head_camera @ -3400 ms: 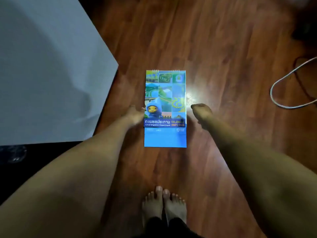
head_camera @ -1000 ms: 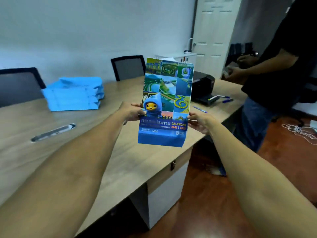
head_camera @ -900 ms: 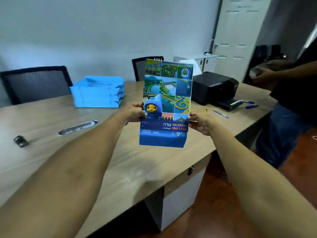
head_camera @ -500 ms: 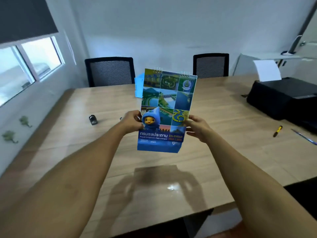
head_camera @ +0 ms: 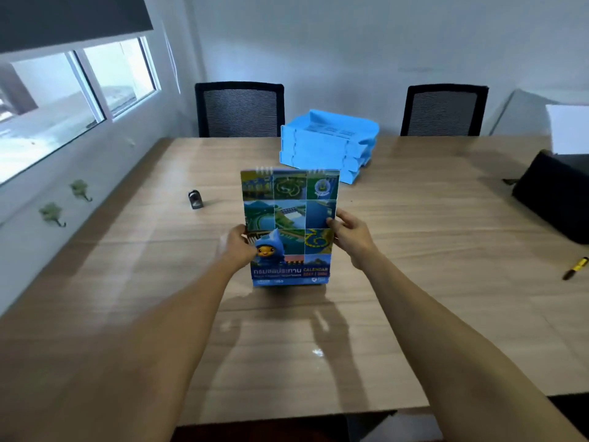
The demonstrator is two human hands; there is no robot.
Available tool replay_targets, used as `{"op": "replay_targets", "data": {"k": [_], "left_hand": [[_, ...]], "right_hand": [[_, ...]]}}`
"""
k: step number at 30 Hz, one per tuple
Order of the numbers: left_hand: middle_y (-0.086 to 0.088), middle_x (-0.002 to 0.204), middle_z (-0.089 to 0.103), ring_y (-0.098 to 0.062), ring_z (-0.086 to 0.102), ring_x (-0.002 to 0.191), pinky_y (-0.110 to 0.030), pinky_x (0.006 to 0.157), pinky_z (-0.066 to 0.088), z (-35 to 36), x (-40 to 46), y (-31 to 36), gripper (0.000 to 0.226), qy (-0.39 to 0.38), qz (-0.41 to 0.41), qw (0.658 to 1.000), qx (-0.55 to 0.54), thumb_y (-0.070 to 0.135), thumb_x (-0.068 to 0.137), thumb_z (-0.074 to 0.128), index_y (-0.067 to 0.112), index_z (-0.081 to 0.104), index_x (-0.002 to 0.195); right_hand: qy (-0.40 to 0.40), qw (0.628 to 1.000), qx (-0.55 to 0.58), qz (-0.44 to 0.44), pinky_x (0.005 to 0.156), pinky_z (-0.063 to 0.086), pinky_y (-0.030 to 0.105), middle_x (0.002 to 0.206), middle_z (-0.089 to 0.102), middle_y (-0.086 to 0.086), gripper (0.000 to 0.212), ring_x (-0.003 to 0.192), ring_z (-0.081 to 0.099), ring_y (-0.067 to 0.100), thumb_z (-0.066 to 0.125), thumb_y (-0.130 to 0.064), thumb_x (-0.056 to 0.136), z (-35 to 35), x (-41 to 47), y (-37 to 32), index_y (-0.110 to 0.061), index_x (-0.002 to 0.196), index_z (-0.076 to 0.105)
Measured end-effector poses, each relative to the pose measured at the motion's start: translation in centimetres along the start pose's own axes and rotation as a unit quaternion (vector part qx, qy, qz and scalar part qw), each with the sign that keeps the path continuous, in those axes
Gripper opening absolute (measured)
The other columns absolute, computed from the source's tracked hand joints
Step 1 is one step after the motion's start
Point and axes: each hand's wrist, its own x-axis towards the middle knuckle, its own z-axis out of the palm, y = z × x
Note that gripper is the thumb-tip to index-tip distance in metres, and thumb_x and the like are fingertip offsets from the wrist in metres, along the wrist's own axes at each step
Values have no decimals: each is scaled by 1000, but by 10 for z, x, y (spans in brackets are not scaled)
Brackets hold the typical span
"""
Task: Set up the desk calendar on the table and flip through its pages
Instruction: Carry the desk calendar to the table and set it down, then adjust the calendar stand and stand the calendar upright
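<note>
The desk calendar (head_camera: 288, 215) has a cover of green and blue photo tiles, a blue hooded mascot and a blue base strip, with wire binding at its top. It stands upright with its bottom edge at the wooden table (head_camera: 414, 282), near the middle. My left hand (head_camera: 236, 247) grips its left edge beside the mascot. My right hand (head_camera: 349, 234) grips its right edge a little higher. The back of the calendar is hidden.
Stacked blue paper trays (head_camera: 328, 145) sit just behind the calendar. A small black object (head_camera: 195, 199) lies to the left, a black printer (head_camera: 554, 199) at the right edge, a yellow-capped marker (head_camera: 575, 267) near it. Two black mesh chairs (head_camera: 240, 108) stand at the far side.
I lifted the calendar off the floor and carried it over the table. In the last half second it has come down from mid-air to the tabletop, and my right hand sits higher on its edge.
</note>
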Motion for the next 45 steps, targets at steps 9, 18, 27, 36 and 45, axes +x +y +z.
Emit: {"op": "replay_targets", "data": {"k": [9,18,27,36,45], "left_hand": [[-10,103,69,-26,62,85,-35,69,49,9,10,11,56,7,-76,984,-159,4,84,50,17,41,137],[-11,118,61,-33,59,111,-57,99,46,17,6,15,60,-28,-84,963,-253,-4,78,39,18,36,133],[-4,111,66,-18,57,99,-29,81,39,0,-5,27,34,-30,-66,980,-183,8,92,42,16,60,119],[-10,91,56,-23,52,88,-40,89,48,-7,-3,23,15,12,-88,981,-174,20,87,49,19,52,73],[-11,127,55,-25,53,111,-39,95,45,-8,-11,35,35,-12,-116,974,-193,30,94,50,15,41,124]], "right_hand": [[-17,998,-57,8,87,49,23,132,55,2,55,109,57,16,42,-9,100,3,-3,10,-22,152,28],[-51,994,-65,71,77,43,28,155,31,8,60,113,47,21,31,-5,97,6,-11,11,-19,152,9],[-23,992,-24,119,95,43,38,118,61,0,66,108,55,17,37,-1,87,-4,-9,12,-32,144,42],[-13,992,14,122,86,44,40,103,63,0,51,104,57,14,34,0,87,-12,-15,9,-28,125,52],[-24,992,-16,120,105,33,49,111,64,1,39,113,57,17,33,-5,87,-21,-11,5,-25,112,57]]}}
